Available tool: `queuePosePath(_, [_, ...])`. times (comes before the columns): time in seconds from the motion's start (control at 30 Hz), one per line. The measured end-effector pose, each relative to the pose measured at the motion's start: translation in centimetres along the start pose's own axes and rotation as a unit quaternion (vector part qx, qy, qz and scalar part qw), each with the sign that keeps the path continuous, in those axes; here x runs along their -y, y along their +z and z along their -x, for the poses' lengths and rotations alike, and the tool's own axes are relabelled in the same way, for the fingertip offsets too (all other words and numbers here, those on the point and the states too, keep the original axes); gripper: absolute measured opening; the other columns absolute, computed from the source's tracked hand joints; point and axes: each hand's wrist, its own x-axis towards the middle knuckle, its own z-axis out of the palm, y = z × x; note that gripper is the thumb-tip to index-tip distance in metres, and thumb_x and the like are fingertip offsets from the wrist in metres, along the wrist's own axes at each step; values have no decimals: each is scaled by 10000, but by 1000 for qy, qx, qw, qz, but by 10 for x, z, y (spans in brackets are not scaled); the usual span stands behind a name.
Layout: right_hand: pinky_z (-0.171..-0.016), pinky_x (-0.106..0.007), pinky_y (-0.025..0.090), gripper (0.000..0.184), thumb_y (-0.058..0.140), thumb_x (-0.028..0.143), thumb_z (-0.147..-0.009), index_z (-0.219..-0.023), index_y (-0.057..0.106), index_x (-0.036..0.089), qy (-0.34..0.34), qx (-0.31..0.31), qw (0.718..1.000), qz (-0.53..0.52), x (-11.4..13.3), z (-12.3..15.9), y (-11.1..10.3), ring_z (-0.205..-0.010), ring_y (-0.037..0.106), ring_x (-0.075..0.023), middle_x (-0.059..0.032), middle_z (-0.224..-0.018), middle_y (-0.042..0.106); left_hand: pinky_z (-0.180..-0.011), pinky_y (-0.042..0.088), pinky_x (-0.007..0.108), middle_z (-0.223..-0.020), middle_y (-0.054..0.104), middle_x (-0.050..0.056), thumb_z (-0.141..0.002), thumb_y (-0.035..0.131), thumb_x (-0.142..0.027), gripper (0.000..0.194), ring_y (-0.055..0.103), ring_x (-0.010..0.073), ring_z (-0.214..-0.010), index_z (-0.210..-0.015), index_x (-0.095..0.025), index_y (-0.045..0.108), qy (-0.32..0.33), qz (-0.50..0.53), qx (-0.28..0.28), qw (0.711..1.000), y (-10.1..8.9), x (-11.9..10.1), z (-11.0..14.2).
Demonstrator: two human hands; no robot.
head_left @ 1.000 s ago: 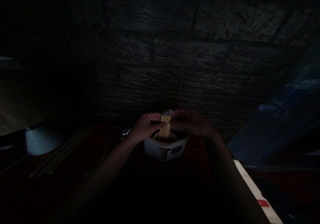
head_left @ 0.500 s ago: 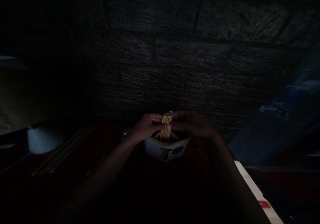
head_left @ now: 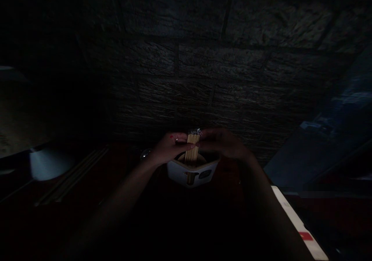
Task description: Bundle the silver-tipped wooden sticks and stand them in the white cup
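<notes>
The scene is very dark. A bundle of thin pale wooden sticks (head_left: 192, 150) stands upright in a small white container (head_left: 192, 173) at the middle. A bit of crinkled silver foil (head_left: 194, 131) caps the top of the sticks. My left hand (head_left: 168, 148) is closed on the bundle from the left, thumb across the sticks. My right hand (head_left: 222, 142) pinches at the foil and stick tops from the right. Both forearms reach in from the bottom of the view.
A dark stone-block wall (head_left: 203, 59) rises just behind the container. A pale rounded object (head_left: 48, 164) sits at the left beside several long thin rods (head_left: 72, 177). A white strip with a red mark (head_left: 299, 226) lies at the lower right.
</notes>
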Motion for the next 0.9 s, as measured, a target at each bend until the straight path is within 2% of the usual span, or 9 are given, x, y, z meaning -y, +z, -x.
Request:
queuePosePath(0.6, [-744, -271, 482, 262, 778, 279, -686, -916, 713, 172, -8, -7, 1000, -12, -3, -1, -2, -783, 626, -124, -17, -885, 704, -893, 507, 327, -1033, 736, 76, -754, 719, -297, 312, 679, 209, -971, -1026, -147, 691, 13, 6, -21, 1000, -1, -4, 1])
queuePosePath(0.77, [-735, -264, 483, 218, 754, 263, -716, -916, 719, 185, -5, -1, 1000, -12, -4, -2, -2, -770, 619, -114, -10, -889, 711, -888, 505, 335, -1030, 735, 81, -751, 722, -298, 322, 675, 210, -982, -1034, -150, 686, 6, -6, -40, 999, -3, -7, 2])
queuePosePath(0.9, [-712, -255, 473, 191, 743, 272, -731, -896, 723, 178, -7, -1, 1000, 5, -3, -1, -2, -748, 610, -108, -6, -867, 708, -891, 503, 342, -1031, 735, 86, -747, 724, -281, 345, 677, 209, -975, -1061, -146, 674, -1, 5, -34, 999, -3, -6, 1])
